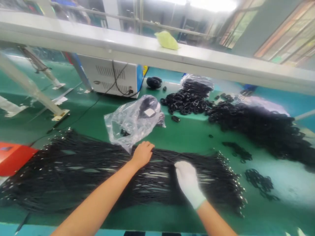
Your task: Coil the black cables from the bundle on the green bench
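A wide layer of long black cables (81,177) with small shiny ends lies across the green mat. My bare left hand (143,153) is at the far edge of this layer, just right of the clear plastic bag's near corner. Its fingers curl down over the cables, with the fingertips partly hidden. My right hand (185,173), in a white glove, is closed over the cables right of the middle; its fingertips are hidden beneath it. Beyond the left hand lies the clear plastic bag (130,121) with dark items and a white label inside.
Heaped black rings (187,101) and a larger black pile (256,127) cover the back right. Smaller black bunches (261,182) lie at right. A grey metal box (110,75) stands behind, under a white shelf beam (123,46). Something red (14,157) sits far left.
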A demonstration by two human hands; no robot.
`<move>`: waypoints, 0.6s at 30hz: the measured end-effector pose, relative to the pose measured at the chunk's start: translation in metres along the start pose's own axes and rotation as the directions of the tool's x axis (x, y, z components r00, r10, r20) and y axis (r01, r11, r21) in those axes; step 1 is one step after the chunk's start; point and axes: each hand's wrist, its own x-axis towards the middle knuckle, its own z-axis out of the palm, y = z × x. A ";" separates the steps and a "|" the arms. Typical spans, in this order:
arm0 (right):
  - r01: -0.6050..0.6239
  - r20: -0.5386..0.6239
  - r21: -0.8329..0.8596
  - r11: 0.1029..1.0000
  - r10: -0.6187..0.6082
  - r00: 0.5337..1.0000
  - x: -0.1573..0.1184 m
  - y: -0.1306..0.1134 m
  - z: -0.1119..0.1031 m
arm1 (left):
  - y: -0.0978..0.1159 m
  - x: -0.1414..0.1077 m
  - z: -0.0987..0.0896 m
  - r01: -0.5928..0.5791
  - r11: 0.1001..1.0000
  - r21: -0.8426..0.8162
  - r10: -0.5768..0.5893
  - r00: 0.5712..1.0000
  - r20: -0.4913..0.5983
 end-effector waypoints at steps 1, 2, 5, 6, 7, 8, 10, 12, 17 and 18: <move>-0.010 -0.002 -0.019 1.000 0.010 1.000 -0.002 0.011 -0.003 | 0.005 0.007 0.004 -0.024 0.999 0.021 0.023 0.999 0.026; -0.017 0.003 -0.035 0.999 0.017 1.000 -0.004 0.023 -0.006 | 0.010 0.012 0.007 -0.043 0.998 0.043 0.041 0.998 0.056; -0.025 0.044 -0.067 0.997 0.027 0.999 -0.004 0.059 -0.012 | 0.017 0.020 0.016 -0.065 0.992 0.105 0.049 0.988 0.144; -0.029 0.057 -0.077 0.997 0.033 0.998 -0.002 0.070 -0.013 | 0.019 0.020 0.018 -0.059 0.990 0.126 0.038 0.985 0.167; -0.036 0.068 -0.086 0.996 0.042 0.997 0.001 0.080 -0.014 | 0.021 0.021 0.020 -0.048 0.988 0.147 0.020 0.983 0.183; -0.042 0.078 -0.094 0.995 0.049 0.996 0.005 0.090 -0.016 | 0.024 0.022 0.021 -0.033 0.985 0.167 0.000 0.981 0.195; -0.043 0.099 -0.101 0.994 0.053 0.994 0.012 0.109 -0.021 | 0.030 0.022 0.021 0.001 0.979 0.204 -0.044 0.977 0.207; -0.028 0.127 -0.100 0.995 0.040 0.991 0.016 0.130 -0.031 | 0.037 0.023 0.020 0.039 0.971 0.234 -0.091 0.972 0.215; -0.037 0.189 -0.119 0.992 0.059 0.980 0.020 0.190 -0.055 | 0.051 0.029 0.019 0.148 0.953 0.263 -0.211 0.950 0.229; -0.036 0.212 -0.122 0.992 0.061 0.975 0.023 0.202 -0.057 | 0.051 0.030 0.019 0.169 0.950 0.261 -0.232 0.944 0.233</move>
